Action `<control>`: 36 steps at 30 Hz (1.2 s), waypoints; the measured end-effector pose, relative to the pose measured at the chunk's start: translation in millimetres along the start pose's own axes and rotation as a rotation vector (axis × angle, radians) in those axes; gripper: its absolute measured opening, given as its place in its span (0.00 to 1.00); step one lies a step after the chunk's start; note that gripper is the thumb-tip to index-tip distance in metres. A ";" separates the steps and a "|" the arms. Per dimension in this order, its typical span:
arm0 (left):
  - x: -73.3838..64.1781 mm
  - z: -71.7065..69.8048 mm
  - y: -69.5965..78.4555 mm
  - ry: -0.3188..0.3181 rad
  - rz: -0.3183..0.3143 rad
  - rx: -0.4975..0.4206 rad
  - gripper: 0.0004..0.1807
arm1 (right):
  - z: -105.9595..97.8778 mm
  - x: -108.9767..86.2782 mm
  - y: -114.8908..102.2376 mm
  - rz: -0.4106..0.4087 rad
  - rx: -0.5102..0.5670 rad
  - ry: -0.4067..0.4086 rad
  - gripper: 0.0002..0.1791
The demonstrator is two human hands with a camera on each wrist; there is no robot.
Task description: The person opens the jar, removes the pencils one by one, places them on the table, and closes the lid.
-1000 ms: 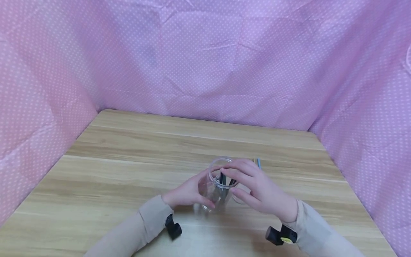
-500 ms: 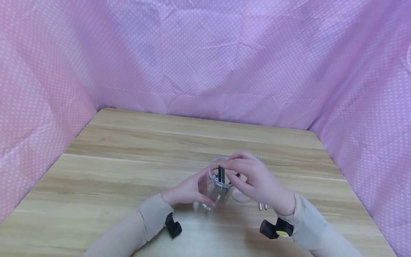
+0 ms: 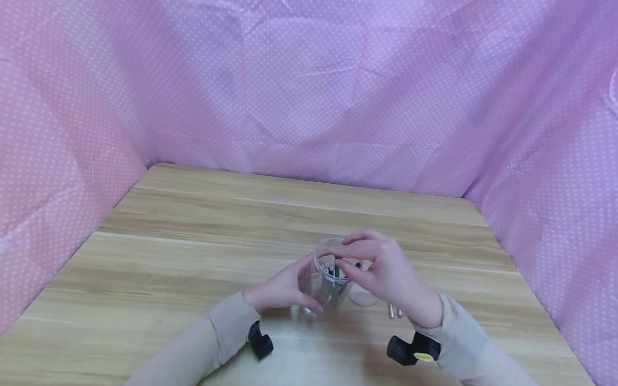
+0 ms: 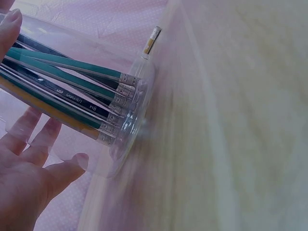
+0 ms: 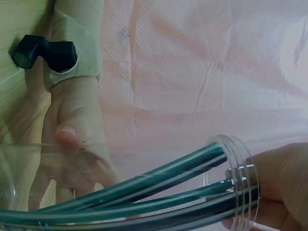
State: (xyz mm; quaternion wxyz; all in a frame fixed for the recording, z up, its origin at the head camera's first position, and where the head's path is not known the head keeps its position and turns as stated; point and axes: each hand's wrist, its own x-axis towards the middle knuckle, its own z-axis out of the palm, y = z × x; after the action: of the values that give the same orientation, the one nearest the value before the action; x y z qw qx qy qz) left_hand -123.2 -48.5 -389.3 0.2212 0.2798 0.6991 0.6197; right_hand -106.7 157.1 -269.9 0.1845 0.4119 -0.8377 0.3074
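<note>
A clear plastic jar [image 3: 319, 292] stands on the table, gripped by my left hand [image 3: 280, 288], with the thumb in front and fingers around the far side. Green, black and yellow pencils [image 4: 72, 82] stand in it, their metal-banded ends at the bottom in the left wrist view. At the jar's mouth is my right hand [image 3: 388, 271]; its thumb and index finger pinch the top of a dark green pencil [image 3: 337, 268] inside the rim. The right wrist view shows those fingertips against the ringed jar mouth [image 5: 240, 178], partly behind the plastic.
A clear round lid [image 3: 363, 297] lies right of the jar. Two pencils [image 3: 391, 310] lie beyond it, mostly hidden under my right hand. The wooden table [image 3: 217, 214] ends at pink dotted cloth [image 3: 299, 96] on the back and sides.
My right hand has moved from the jar's rim to the pencil's top, and the pencil sits lower in the jar than half a second ago. My left hand stays put.
</note>
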 end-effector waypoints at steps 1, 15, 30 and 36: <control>0.1 0.0 -0.2 -0.002 0.001 -0.003 0.56 | -0.3 0.7 -0.6 0.016 -0.006 -0.004 0.12; -1.9 3.4 -0.2 0.005 -0.006 0.006 0.57 | -3.1 6.2 -8.1 0.123 -0.044 -0.103 0.14; -2.3 4.9 -1.5 -0.007 0.010 -0.020 0.58 | 4.7 0.7 2.1 0.023 0.120 0.191 0.14; -0.9 5.4 -1.1 -0.012 0.011 -0.009 0.59 | 5.9 2.6 3.0 0.042 0.283 0.281 0.15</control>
State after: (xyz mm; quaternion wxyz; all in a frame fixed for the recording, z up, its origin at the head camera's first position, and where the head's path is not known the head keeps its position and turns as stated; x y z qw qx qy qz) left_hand -119.2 -45.2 -391.2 0.2229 0.2864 0.6935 0.6224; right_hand -111.0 153.1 -273.9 0.2332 0.3692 -0.7606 0.4804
